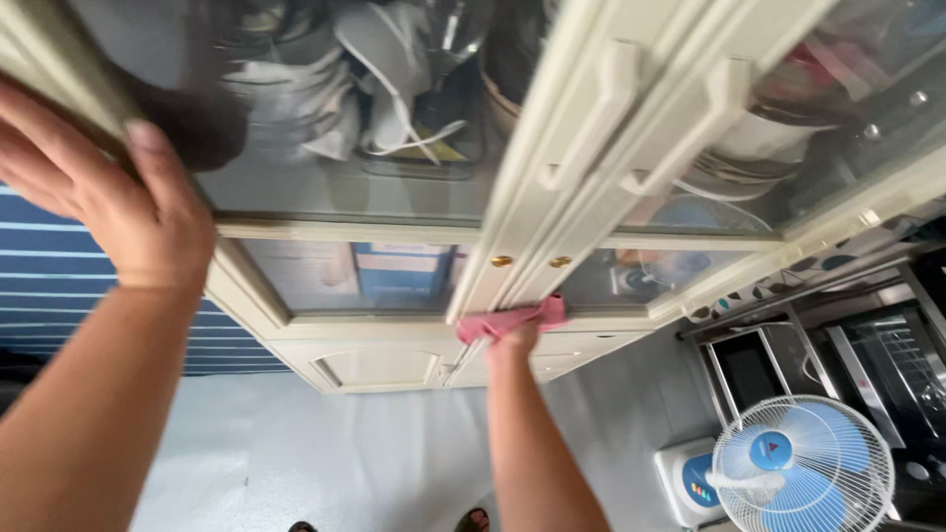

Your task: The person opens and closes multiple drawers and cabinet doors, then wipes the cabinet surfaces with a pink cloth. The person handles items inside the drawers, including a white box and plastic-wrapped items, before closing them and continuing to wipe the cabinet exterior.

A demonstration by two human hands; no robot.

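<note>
- We see the left hand [118, 212] at the upper left of the frame, its fingers curled over the edge of the cream cabinet [394, 340]; the grip is closed on that glass door's frame.
- We see the right hand [512, 335] at lower centre, mostly hidden beneath a pink cloth [512, 320]; the grip is closed on the cloth, which presses against the cabinet's lower rail where the two door pairs meet.
- The pink cloth lies bunched, just below two small brass knobs [530, 261] at centre frame.
- Two long cream handles [645, 123] run slantwise across the upper centre, side by side on the upper doors.
- Behind the upper glass we note stacked white dishes [296, 94] and cups; details are blurred by reflection.
- A blue and white electric fan [800, 463] stands at the lower right, near a dark metal rack [867, 360].
- The pale grey floor [325, 453] fills the lower centre; toes of the person's feet [473, 519] show at the bottom edge.
</note>
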